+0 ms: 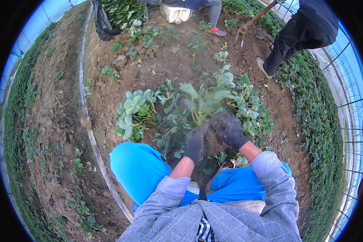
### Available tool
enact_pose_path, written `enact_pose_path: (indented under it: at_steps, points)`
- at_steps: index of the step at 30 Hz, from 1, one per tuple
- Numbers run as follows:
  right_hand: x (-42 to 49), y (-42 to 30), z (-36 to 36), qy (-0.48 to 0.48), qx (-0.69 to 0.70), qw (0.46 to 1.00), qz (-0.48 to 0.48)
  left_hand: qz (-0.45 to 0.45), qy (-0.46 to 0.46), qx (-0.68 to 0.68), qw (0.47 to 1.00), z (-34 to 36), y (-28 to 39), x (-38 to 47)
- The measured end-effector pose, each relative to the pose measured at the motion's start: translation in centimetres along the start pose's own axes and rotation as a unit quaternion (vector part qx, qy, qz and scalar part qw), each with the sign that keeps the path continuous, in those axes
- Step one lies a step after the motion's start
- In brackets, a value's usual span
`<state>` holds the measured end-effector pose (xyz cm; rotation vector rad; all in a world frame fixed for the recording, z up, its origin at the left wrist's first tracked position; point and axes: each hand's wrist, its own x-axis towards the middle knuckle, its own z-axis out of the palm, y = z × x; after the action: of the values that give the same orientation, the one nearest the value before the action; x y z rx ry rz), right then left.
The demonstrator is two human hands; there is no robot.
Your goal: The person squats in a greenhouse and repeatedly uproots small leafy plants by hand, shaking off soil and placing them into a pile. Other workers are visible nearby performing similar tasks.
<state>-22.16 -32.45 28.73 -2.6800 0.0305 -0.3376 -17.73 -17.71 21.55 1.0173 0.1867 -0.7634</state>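
In dark, soil-stained gloves, both my hands meet at the base of a leafy strawberry plant [201, 101]. My left hand [195, 143] is closed about the lower stems. From the other side my right hand [229, 129] grips the same plant, slightly blurred. Brown roots [212, 140] hang below and between the gloves. A pile of loose strawberry plants [172, 128] lies beneath my hands, partly hidden by them. To the left rests a pale-leaved bunch of plants [134, 112], and to the right another bunch [251, 106].
A pale hose or strip [89, 133] runs along the soil at left. Ahead are a black bag [104, 25] beside piled greenery and a seated person by a white plastic container [176, 13]. At right, another person stands with a wooden-handled fork [245, 27]. Dense green rows flank both sides.
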Motion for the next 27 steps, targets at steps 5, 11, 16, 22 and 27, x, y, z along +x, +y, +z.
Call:
enact_pose_path:
  at_steps: [5, 11, 16, 22, 27]
  points:
    - [0.3, 0.7, -1.3, -0.085, 0.066, 0.992, 0.072, 0.038, 0.05, -0.044, 0.997, 0.0, 0.2, 0.1]
    - [0.3, -0.3, -0.5, -0.082, 0.285, 0.944, 0.145, 0.132, 0.028, 0.094, 0.986, 0.3, 0.5, -1.2]
    - [0.7, -1.4, -0.3, -0.076, 0.288, 0.927, 0.228, 0.122, 0.033, 0.115, 0.985, 0.4, 1.0, -1.4]
    - [0.3, -1.8, 0.4, 0.005, 0.422, 0.881, 0.215, 0.099, 0.036, 0.088, 0.991, 1.3, 1.5, -2.0]
    - [0.0, 0.1, 0.8, 0.004, 0.444, 0.847, 0.291, 0.051, -0.005, -0.007, 0.999, 1.5, 1.8, -2.2]
